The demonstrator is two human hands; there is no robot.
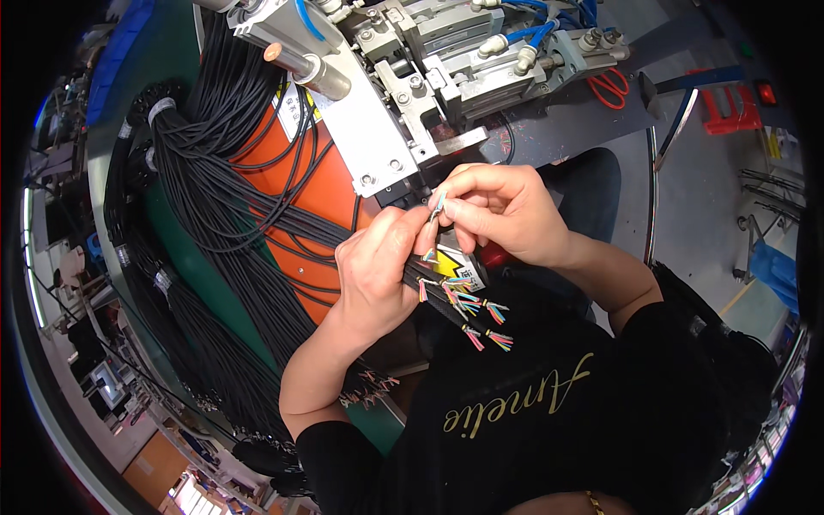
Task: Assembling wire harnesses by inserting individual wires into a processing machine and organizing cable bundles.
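The person's left hand is closed around a small bundle of black cables, whose stripped ends fan out in coloured wires just below the fist, over the dark shirt. The right hand pinches, between thumb and fingertips, the fine coloured strands of one cable end, held up just in front of the grey metal press machine at the far edge of the bench. Several cable ends in the bundle hang loose with their strands spread, so most of the held batch looks yet to be handled, and only one end is being worked. A large mass of black cable looms lies over the orange and green surface toward the left side, well apart from the hands. Orange-handled scissors rest on the machine's base at the far right.
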